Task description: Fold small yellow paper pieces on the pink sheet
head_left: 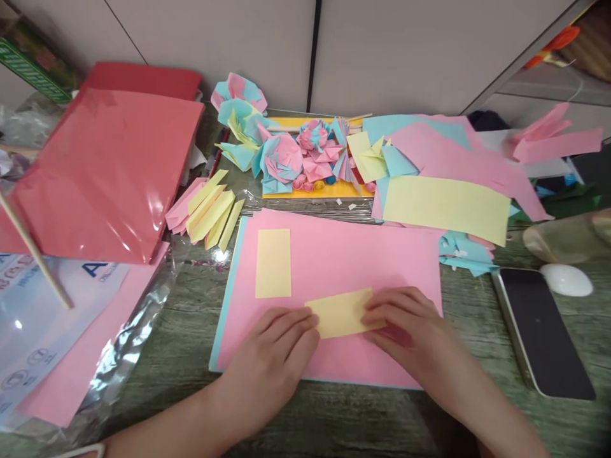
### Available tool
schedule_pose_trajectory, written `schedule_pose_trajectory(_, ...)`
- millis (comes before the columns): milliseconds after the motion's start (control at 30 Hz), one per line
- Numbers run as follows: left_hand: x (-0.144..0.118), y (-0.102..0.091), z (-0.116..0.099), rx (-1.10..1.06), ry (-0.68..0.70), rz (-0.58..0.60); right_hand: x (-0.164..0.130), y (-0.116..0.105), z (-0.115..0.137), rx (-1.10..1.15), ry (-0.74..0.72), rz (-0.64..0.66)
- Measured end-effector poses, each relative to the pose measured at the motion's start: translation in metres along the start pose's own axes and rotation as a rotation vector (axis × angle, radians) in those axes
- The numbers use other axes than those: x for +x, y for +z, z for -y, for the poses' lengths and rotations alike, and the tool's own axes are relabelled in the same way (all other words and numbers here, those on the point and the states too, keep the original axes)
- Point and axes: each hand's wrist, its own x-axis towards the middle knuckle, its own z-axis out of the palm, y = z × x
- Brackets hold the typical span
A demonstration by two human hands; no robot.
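Note:
A yellow paper rectangle (341,313) lies slightly tilted over the pink paper sheets (353,254), between my two hands. My left hand (281,346) has its fingers closed at the rectangle's left end, thumb and fingertips together on the edge. At the right end my right hand (410,324) pinches the paper between thumb and fingers. A second yellow rectangle (273,263) rests flat on the pink sheets, up and to the left. Blue paper shows along the left and bottom edges of the stack.
Folded yellow strips (212,213) lie left of the stack. Paper flowers (281,156) sit behind it on an orange sheet. A large yellow piece (446,203) covers loose paper at back right. A phone (544,331) and white mouse-shaped object (567,280) are right; red packs (114,172) left.

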Motion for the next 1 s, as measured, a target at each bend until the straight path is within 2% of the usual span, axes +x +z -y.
schedule_pose_trajectory(233,0.009,-0.003,0.009,-0.192,-0.077,-0.064,0.004,0.001,0.003,-0.031,0.006,0.004)
schedule_pose_trajectory(400,0.006,-0.009,0.001,-0.073,-0.155,-0.193,0.006,0.010,0.011,-0.057,0.066,-0.026)
schedule_pose_trajectory(500,0.002,-0.007,-0.013,0.031,0.086,-0.241,0.009,0.012,0.016,-0.099,0.068,-0.039)
schedule_pose_trajectory(567,0.001,-0.002,-0.021,0.088,0.142,-0.102,0.011,0.012,0.017,-0.115,0.062,-0.040)
schedule_pose_trajectory(733,0.001,0.010,-0.020,0.167,0.083,0.048,0.015,0.013,0.017,-0.122,0.060,-0.034)
schedule_pose_trajectory(867,0.003,0.008,-0.013,0.209,0.024,0.133,0.019,0.018,0.016,-0.123,0.095,-0.057)
schedule_pose_trajectory(1000,0.006,0.005,-0.007,0.248,0.021,0.191,0.021,0.019,0.016,-0.097,0.085,-0.049)
